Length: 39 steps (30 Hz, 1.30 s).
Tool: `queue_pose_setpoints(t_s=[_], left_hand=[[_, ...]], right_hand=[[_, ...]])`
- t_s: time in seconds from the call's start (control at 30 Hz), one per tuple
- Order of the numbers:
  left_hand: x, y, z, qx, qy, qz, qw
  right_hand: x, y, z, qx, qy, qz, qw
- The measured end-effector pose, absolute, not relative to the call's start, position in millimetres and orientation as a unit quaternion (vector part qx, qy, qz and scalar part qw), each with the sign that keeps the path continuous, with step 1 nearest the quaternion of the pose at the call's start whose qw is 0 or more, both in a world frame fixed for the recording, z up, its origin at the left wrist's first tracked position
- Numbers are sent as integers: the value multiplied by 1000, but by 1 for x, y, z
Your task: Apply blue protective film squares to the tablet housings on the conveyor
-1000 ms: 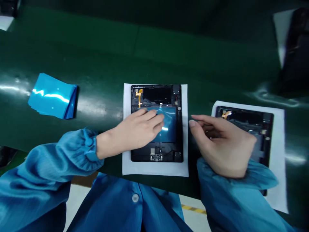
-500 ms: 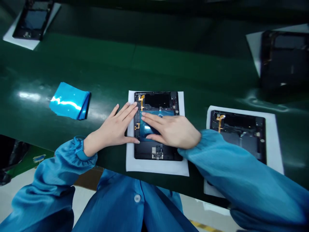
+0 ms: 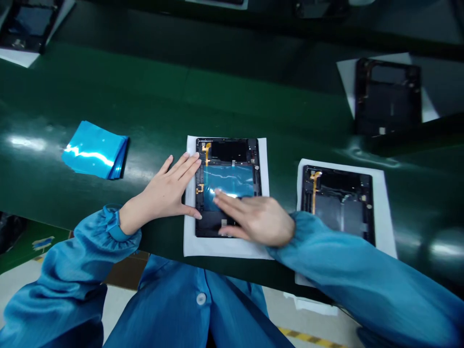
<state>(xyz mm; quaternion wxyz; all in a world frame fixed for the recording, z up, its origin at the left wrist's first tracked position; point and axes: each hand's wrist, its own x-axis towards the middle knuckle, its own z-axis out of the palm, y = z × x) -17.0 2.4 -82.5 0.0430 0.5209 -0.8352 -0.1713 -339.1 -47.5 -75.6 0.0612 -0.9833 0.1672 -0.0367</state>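
The right hand (image 3: pixel 259 220), slightly blurred, is open, palm down, its fingers stretched out together and its thumb apart; it grips nothing. Its fingertips lie over the lower part of a blue film (image 3: pixel 230 179), which covers the middle of an opened tablet (image 3: pixel 210 224). The left hand (image 3: pixel 163 193) is spread wide and closed on nothing, with fingertips and thumb resting along the tablet's left edge. A gold ribbon (image 3: pixel 208 153) runs down near the tablet's upper left corner. Beneath the tablet is a white sheet (image 3: pixel 224 249), flat on the green tabletop (image 3: pixel 163 101).

Farther out, a stack of blue films (image 3: pixel 90 150) sits to the left, apart from the left hand. To the right, a second opened tablet (image 3: pixel 342 181) lies on its own white sheet, partly hidden by the right sleeve (image 3: pixel 337 256). Beyond are a dark device (image 3: pixel 387 101) at upper right and another device (image 3: pixel 31 21) at upper left, both on white paper.
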Motion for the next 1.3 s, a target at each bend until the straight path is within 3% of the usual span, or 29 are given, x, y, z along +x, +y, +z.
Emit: queue_pose_setpoints(t_s=[0.23,0.37,0.6,0.77,0.9,1.1,1.3], left_hand=[[-18,-1,-73,534,-823,-195,-2],[-16,2,-74,524,-833,-178,27],[-13,4,-74,515,-840,-164,47],[-14,0,-73,533,-827,-176,34],[-14,0,-75,537,-826,-169,6],[-27,-23,-43,558,-812,-169,-37],[-84,-101,-34,638,-767,-61,15]], right_hand=[[-382,-71,-73,-969,235,-73,32],[-407,-55,-76,-986,128,-67,82],[-404,-73,-92,-966,180,-74,169],[-379,-100,-83,-956,274,-40,102],[-382,-82,-75,-968,235,-20,86],[-415,-36,-73,-958,192,-108,185],[-413,-23,-74,-829,448,-251,224]])
